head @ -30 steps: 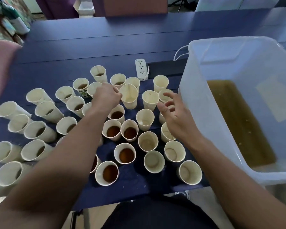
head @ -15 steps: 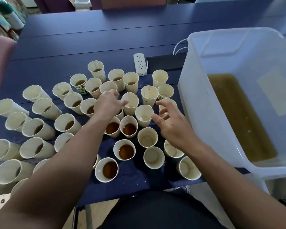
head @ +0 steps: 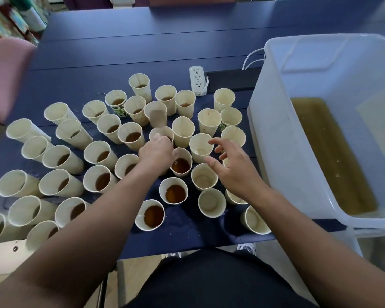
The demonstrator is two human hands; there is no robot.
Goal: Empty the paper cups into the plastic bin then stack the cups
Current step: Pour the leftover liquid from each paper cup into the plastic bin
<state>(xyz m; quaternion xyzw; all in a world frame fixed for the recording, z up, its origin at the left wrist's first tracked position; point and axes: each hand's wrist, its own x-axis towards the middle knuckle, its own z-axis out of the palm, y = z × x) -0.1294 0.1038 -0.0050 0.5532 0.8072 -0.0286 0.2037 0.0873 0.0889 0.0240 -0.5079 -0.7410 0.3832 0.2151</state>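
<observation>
Left hand (head: pixel 157 152) curled over cups mid-table; what's gripped can't be told. Right hand (head: pixel 233 168) spread, nothing held, above empties. Paper cups (head: pixel 98 152) crowded on table (head: pixel 142 41); plastic bin (head: pixel 320 63) right.

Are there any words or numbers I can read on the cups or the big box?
None can be read.
Green-printed cup: green marks, too blurred to read.
Second green-printed cup: green marks, too blurred.
Plastic bin: pale patch, maybe a label, seen through the far wall; no letters show.
Power strip: no text visible.
</observation>
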